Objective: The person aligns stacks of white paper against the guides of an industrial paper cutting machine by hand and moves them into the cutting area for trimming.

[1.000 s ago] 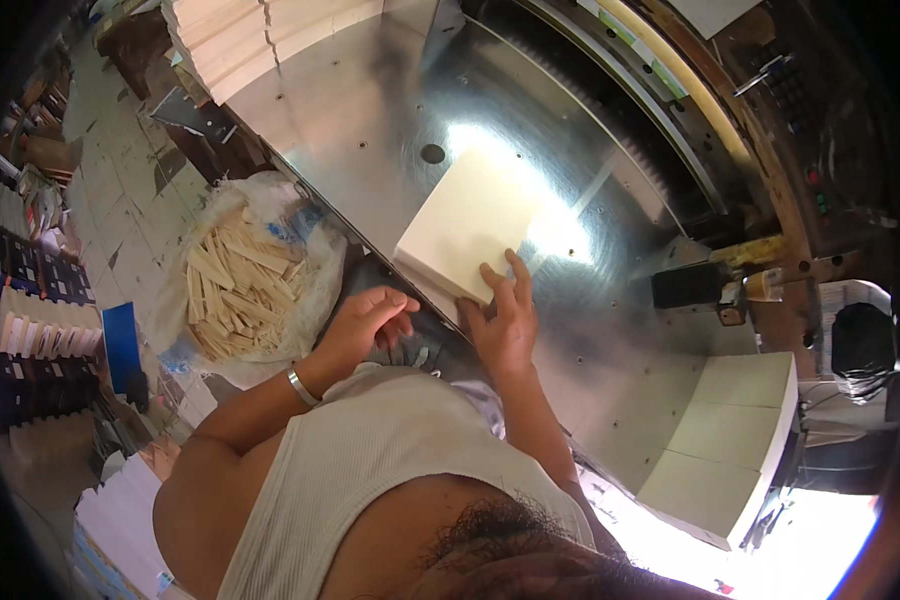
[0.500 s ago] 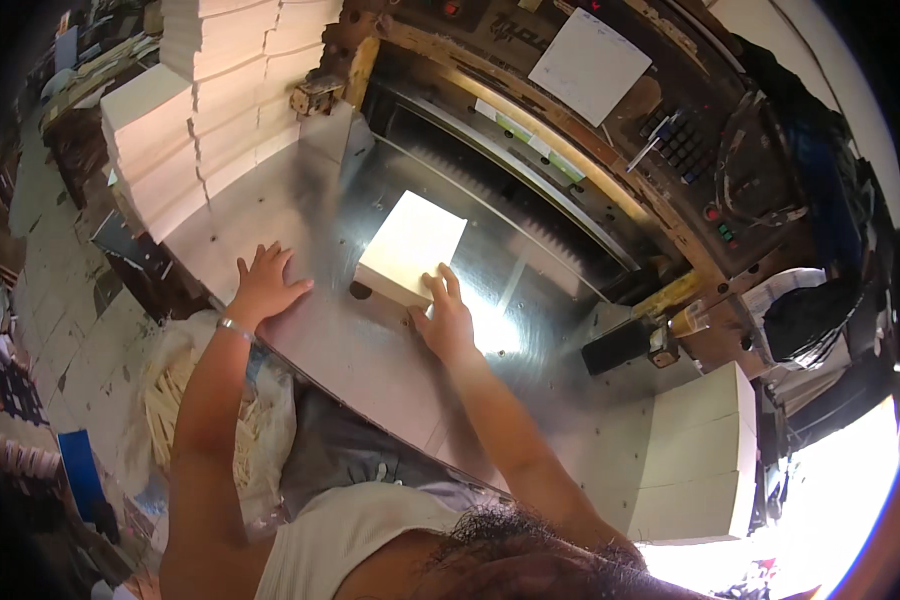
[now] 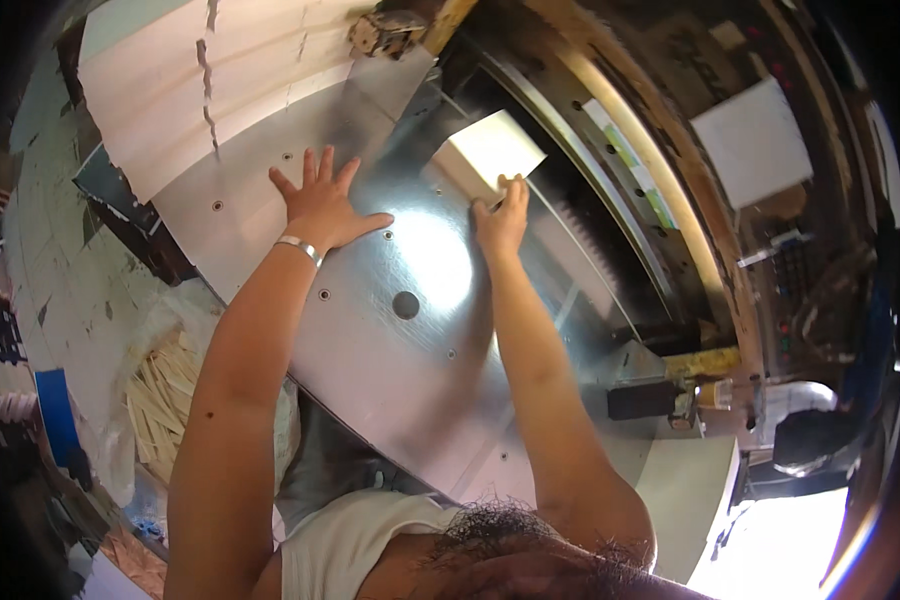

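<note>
A squared block of white paper [image 3: 496,145] lies at the back of the metal table [image 3: 370,345], close to the dark slot of a paper cutting machine. My right hand [image 3: 503,218] is at its near right corner, the thumb by the near side and the bent fingers closed against the edge. Part of that corner is hidden by the fingers. My left hand [image 3: 322,203] rests flat on the table's left side, fingers spread, holding nothing. A silvery bracelet [image 3: 300,248] circles the left wrist.
Tall white paper stacks [image 3: 260,70] stand at the table's far left; another stack [image 3: 685,490] is at the right. A dark block [image 3: 640,402] sits by the right side guide. Below the table's left edge lies a clear bag of paper strips [image 3: 160,395].
The paper block has slid away from me toward the machine's slot, with my right hand following it. My left hand has moved farther in on the table. The view has turned and come closer.
</note>
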The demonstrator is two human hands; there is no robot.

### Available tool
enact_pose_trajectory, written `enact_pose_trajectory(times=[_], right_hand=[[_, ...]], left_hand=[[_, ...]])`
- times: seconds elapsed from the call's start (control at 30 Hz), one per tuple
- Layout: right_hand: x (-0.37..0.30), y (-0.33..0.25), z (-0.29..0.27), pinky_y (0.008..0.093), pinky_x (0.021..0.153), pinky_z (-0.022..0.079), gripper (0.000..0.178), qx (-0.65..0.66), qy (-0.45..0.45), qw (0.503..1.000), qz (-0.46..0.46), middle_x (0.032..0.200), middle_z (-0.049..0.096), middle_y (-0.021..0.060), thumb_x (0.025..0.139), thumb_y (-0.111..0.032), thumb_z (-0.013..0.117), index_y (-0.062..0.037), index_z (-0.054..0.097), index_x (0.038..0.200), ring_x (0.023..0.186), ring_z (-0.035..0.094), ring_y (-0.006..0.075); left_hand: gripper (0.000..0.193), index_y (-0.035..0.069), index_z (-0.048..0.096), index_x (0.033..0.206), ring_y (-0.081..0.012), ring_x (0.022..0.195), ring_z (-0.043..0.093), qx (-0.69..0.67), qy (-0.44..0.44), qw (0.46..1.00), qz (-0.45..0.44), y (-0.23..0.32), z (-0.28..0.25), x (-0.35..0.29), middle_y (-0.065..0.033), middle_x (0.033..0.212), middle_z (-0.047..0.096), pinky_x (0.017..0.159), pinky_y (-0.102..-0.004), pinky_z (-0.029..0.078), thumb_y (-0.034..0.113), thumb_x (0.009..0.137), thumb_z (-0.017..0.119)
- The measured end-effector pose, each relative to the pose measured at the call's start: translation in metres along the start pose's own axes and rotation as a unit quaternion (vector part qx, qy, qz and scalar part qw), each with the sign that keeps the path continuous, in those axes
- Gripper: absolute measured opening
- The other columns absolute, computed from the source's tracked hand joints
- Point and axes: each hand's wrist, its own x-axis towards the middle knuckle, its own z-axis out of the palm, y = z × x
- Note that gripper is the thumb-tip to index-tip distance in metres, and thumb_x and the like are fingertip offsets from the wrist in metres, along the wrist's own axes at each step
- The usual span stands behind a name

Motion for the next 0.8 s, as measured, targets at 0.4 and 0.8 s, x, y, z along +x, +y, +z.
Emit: enact_pose_trajectory(times=[0.4,0.8], right_hand=[[0.127,0.043,0.084,0.0478,0.104,0.051,0.060,0.003,-0.022,1.000,-0.011,0.148,0.050,0.0238,0.076,-0.013,0.081,-0.0043,0.057,0.130,0.128,0.057,0.0461],[0.160,0.071,0.110,0.0483,0.099,0.052,0.062,-0.048,-0.015,0.995,-0.091,0.130,0.057,0.0244,0.074,-0.019,0.087,-0.0065,0.058,0.127,0.116,0.062,0.0444]], left_hand=[[0.117,0.026,0.030,0.168,-0.0385,0.163,0.004,0.013,0.034,0.999,-0.014,-0.002,0.008,0.072,-0.0165,0.176,0.017,0.115,-0.0836,0.002,0.089,0.076,0.062],[0.108,0.020,0.033,0.166,-0.0408,0.162,0.008,0.029,0.070,0.997,0.004,-0.009,0.013,0.082,-0.0183,0.175,0.016,0.119,-0.0794,0.005,0.085,0.084,0.056]])
